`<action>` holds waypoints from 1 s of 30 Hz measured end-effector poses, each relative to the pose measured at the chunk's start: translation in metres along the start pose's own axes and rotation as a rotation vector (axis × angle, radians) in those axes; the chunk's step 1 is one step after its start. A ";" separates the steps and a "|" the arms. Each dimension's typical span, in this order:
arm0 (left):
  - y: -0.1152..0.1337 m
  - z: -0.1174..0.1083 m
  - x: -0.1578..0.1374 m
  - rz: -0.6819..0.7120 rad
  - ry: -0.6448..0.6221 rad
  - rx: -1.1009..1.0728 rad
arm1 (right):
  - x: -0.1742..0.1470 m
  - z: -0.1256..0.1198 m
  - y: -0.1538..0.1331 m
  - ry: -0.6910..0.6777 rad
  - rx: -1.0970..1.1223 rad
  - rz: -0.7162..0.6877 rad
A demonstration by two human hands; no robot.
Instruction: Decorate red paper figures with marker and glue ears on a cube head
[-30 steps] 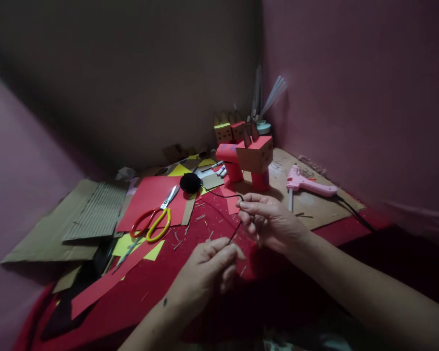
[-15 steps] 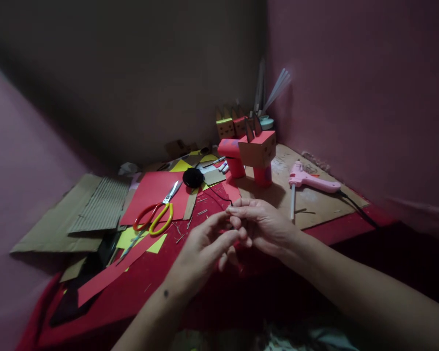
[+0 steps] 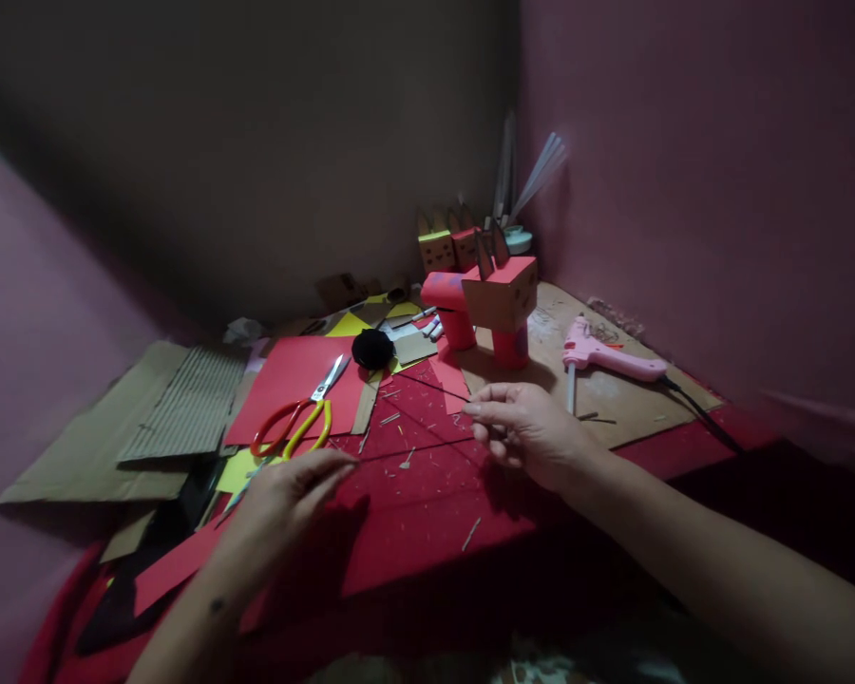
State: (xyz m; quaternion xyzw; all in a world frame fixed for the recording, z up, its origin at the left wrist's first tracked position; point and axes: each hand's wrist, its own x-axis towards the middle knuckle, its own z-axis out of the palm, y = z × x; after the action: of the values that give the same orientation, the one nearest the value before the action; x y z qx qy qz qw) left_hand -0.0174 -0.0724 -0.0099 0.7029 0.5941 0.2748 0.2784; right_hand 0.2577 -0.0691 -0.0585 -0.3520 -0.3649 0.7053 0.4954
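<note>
A strand of black yarn (image 3: 417, 450) stretches between my two hands over the red tablecloth. My left hand (image 3: 295, 494) pinches one end just in front of the scissors' handles. My right hand (image 3: 517, 423) grips the strand near the cardboard's front edge. From the right fingers, the yarn runs back to a black ball of yarn (image 3: 372, 350) on red paper. Scissors (image 3: 310, 408) with red and yellow handles lie partly open left of the ball. Behind my right hand stands a red four-legged cardboard animal (image 3: 499, 294) with a box head and pointed ears.
A pink glue gun (image 3: 613, 357) rests on a cardboard sheet (image 3: 631, 418) at the right, its cord trailing off. Corrugated cardboard pieces (image 3: 178, 408) lie at the left. Small box heads (image 3: 436, 251), markers (image 3: 434, 328) and glue sticks (image 3: 541, 176) are at the back. Scraps litter the cloth.
My hands were together, and have now parted. The left hand moved left and toward me, drawing the yarn out taut, while the right stayed nearly in place.
</note>
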 end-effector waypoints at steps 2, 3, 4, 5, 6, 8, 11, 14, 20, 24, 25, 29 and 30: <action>0.001 -0.004 0.018 0.091 0.080 0.068 | -0.001 0.003 0.003 0.039 -0.009 0.012; 0.002 -0.002 0.028 0.136 0.098 0.094 | -0.001 0.004 0.004 0.051 -0.010 0.020; 0.004 0.002 0.039 0.159 0.106 0.102 | -0.002 0.005 0.004 0.056 -0.015 0.025; 0.006 0.007 0.051 0.177 0.105 0.108 | -0.003 0.007 0.004 0.063 -0.021 0.029; 0.009 0.014 0.062 0.197 0.101 0.111 | -0.004 0.008 0.004 0.075 -0.028 0.033; 0.014 0.029 0.082 0.237 0.067 0.111 | -0.005 0.008 0.002 0.102 -0.048 0.043; 0.016 0.047 0.101 0.280 0.006 0.101 | -0.008 0.005 -0.004 0.128 -0.060 0.061; 0.011 0.052 0.107 0.292 -0.010 0.076 | -0.012 0.000 -0.008 0.140 -0.021 0.061; -0.004 0.033 0.099 0.167 -0.078 -0.051 | -0.010 -0.005 -0.013 0.189 0.057 -0.027; -0.008 0.023 0.095 0.054 -0.165 -0.156 | -0.002 0.000 -0.021 0.182 0.143 -0.235; -0.009 0.022 0.094 0.034 -0.174 -0.179 | -0.001 0.001 -0.023 0.175 0.161 -0.272; -0.014 0.014 0.093 -0.018 -0.198 -0.257 | 0.004 0.008 -0.029 0.112 0.177 -0.284; -0.015 0.012 0.093 -0.026 -0.198 -0.271 | 0.006 0.009 -0.029 0.105 0.166 -0.269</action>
State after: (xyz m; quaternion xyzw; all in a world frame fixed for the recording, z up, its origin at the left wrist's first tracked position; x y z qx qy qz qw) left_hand -0.0053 0.0208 -0.0236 0.6747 0.5304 0.2782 0.4314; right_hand 0.2612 -0.0577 -0.0295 -0.2942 -0.3230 0.6409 0.6312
